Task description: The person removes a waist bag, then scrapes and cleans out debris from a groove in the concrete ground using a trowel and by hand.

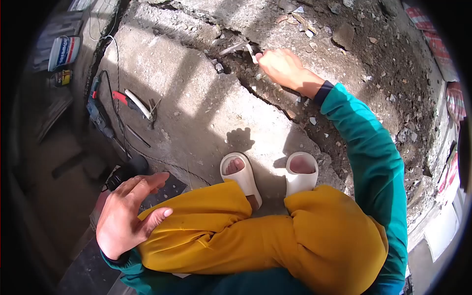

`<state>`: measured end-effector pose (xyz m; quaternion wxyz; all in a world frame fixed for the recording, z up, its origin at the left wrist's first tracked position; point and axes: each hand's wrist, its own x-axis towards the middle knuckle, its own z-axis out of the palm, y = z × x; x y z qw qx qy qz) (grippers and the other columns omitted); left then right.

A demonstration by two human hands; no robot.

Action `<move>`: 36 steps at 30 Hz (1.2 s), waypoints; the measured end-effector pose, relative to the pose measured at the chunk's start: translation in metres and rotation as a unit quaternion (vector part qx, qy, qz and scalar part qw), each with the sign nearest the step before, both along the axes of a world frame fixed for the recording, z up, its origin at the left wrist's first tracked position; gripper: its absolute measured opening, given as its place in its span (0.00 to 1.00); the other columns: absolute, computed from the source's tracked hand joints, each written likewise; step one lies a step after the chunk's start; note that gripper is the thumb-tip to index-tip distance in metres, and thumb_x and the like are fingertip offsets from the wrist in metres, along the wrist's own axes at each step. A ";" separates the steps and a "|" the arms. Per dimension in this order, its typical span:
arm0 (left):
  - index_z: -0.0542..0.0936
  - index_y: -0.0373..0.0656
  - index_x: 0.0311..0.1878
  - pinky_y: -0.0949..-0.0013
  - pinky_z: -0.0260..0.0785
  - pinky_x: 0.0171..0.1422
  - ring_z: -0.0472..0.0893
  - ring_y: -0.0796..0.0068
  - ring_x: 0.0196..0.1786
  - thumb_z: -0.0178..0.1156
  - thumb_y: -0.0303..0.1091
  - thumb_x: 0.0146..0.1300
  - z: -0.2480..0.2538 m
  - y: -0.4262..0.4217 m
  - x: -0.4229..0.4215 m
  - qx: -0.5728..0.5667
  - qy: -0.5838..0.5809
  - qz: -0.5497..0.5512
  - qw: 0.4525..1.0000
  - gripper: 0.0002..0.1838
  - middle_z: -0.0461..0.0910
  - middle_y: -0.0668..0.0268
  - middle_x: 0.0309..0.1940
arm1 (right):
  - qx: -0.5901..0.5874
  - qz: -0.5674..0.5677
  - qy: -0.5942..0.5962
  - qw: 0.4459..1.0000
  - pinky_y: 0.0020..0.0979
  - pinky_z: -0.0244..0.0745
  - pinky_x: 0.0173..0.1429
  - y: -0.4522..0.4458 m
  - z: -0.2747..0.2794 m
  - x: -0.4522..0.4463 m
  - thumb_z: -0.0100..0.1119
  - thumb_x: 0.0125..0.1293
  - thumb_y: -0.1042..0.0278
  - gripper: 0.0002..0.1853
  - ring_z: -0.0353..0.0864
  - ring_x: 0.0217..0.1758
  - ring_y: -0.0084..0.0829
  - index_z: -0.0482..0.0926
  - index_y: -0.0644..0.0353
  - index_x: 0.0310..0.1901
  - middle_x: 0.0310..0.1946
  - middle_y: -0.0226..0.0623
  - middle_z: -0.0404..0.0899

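Note:
My right hand [282, 69] is closed round the handle end of what looks like a small trowel with a bent neck [235, 47]. Its flat blade points left over a crack between the concrete slab [196, 105] and loose soil [319, 73]. How far the blade goes into the crack I cannot tell. My left hand [125, 214] holds nothing; its fingers are apart, raised near my left knee in yellow trousers [196, 221]. My feet, in pale slides [243, 177], stand on the slab's near part.
A blue-grey power drill [101, 118] with a dark cord lies at the left. Beside it are a red-handled tool [120, 97], a white-handled tool [139, 104] and a thin metal rod [138, 136]. A white bucket [64, 53] stands far left. Red-and-white sacks [455, 101] line the right edge.

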<state>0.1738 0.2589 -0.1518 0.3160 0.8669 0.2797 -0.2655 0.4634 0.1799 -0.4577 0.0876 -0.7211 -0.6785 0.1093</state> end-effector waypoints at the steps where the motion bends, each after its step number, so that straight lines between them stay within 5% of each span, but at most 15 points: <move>1: 0.77 0.34 0.54 0.62 0.74 0.48 0.81 0.56 0.42 0.70 0.40 0.54 0.000 -0.002 -0.003 -0.002 0.006 0.022 1.000 0.28 0.81 0.52 0.41 | 0.039 0.058 -0.029 0.997 0.38 0.79 0.41 0.017 -0.015 -0.001 0.53 0.59 0.70 0.06 0.84 0.37 0.41 0.79 0.60 0.32 0.29 0.40 0.80; 5: 0.77 0.34 0.54 0.63 0.74 0.49 0.81 0.57 0.41 0.71 0.40 0.53 0.001 -0.003 -0.007 0.019 0.008 0.024 1.000 0.28 0.81 0.53 0.41 | -0.012 0.101 -0.035 0.994 0.36 0.79 0.41 -0.004 -0.043 -0.004 0.53 0.60 0.68 0.06 0.84 0.38 0.36 0.79 0.58 0.30 0.29 0.37 0.81; 10: 0.77 0.34 0.53 0.63 0.74 0.49 0.82 0.57 0.41 0.71 0.41 0.53 0.008 -0.008 -0.003 0.038 0.027 0.023 0.999 0.28 0.81 0.53 0.40 | -0.148 0.052 0.029 0.987 0.43 0.77 0.39 -0.093 -0.016 0.007 0.49 0.64 0.73 0.11 0.84 0.35 0.44 0.75 0.67 0.45 0.29 0.45 0.81; 14: 0.77 0.35 0.54 0.62 0.75 0.48 0.82 0.57 0.42 0.69 0.42 0.56 0.010 -0.019 0.022 0.016 -0.019 -0.018 1.000 0.27 0.81 0.53 0.40 | -0.128 0.064 0.045 0.989 0.44 0.77 0.37 -0.119 0.003 0.021 0.52 0.60 0.71 0.15 0.84 0.35 0.45 0.73 0.68 0.48 0.30 0.46 0.81; 16: 0.75 0.36 0.56 0.61 0.76 0.48 0.83 0.57 0.43 0.67 0.43 0.60 0.006 -0.016 0.037 -0.039 -0.033 -0.008 0.999 0.26 0.81 0.54 0.42 | -0.082 -0.030 0.084 0.993 0.46 0.76 0.37 -0.133 0.007 0.016 0.54 0.57 0.70 0.17 0.83 0.34 0.47 0.72 0.67 0.49 0.31 0.48 0.80; 20: 0.73 0.34 0.59 0.64 0.74 0.51 0.83 0.64 0.43 0.67 0.38 0.61 -0.027 0.027 0.049 -0.034 0.000 0.008 0.999 0.27 0.82 0.55 0.41 | -0.023 -0.089 0.204 0.975 0.49 0.75 0.39 -0.154 0.014 0.005 0.51 0.60 0.69 0.17 0.81 0.34 0.53 0.70 0.68 0.50 0.32 0.52 0.80; 22: 0.73 0.35 0.59 0.65 0.75 0.50 0.83 0.64 0.42 0.65 0.35 0.61 -0.046 0.055 0.058 0.009 0.028 -0.015 0.999 0.24 0.82 0.55 0.39 | -0.136 -0.105 0.240 0.955 0.49 0.76 0.42 -0.149 0.019 0.003 0.50 0.61 0.67 0.17 0.81 0.36 0.55 0.71 0.69 0.48 0.33 0.55 0.80; 26: 0.77 0.36 0.54 0.64 0.75 0.46 0.83 0.60 0.42 0.62 0.32 0.61 -0.089 0.106 0.069 0.139 0.007 -0.122 0.983 0.19 0.83 0.53 0.38 | -0.162 -0.163 0.297 0.927 0.48 0.76 0.49 -0.107 0.023 -0.004 0.50 0.62 0.65 0.17 0.82 0.40 0.54 0.71 0.74 0.43 0.31 0.60 0.79; 33: 0.77 0.39 0.54 0.62 0.75 0.44 0.84 0.61 0.38 0.62 0.36 0.62 -0.196 0.206 0.106 0.124 -0.026 -0.107 0.986 0.18 0.83 0.55 0.35 | -0.205 -0.174 0.315 0.910 0.47 0.75 0.51 -0.065 0.031 -0.004 0.50 0.62 0.65 0.20 0.81 0.42 0.56 0.71 0.78 0.46 0.33 0.60 0.80; 36: 0.78 0.39 0.52 0.63 0.75 0.44 0.84 0.63 0.38 0.62 0.38 0.62 -0.253 0.243 0.119 0.072 -0.045 -0.063 0.994 0.18 0.83 0.55 0.35 | -0.243 -0.258 0.397 0.846 0.50 0.75 0.50 -0.055 0.020 -0.014 0.49 0.64 0.63 0.21 0.81 0.42 0.58 0.71 0.75 0.49 0.35 0.63 0.80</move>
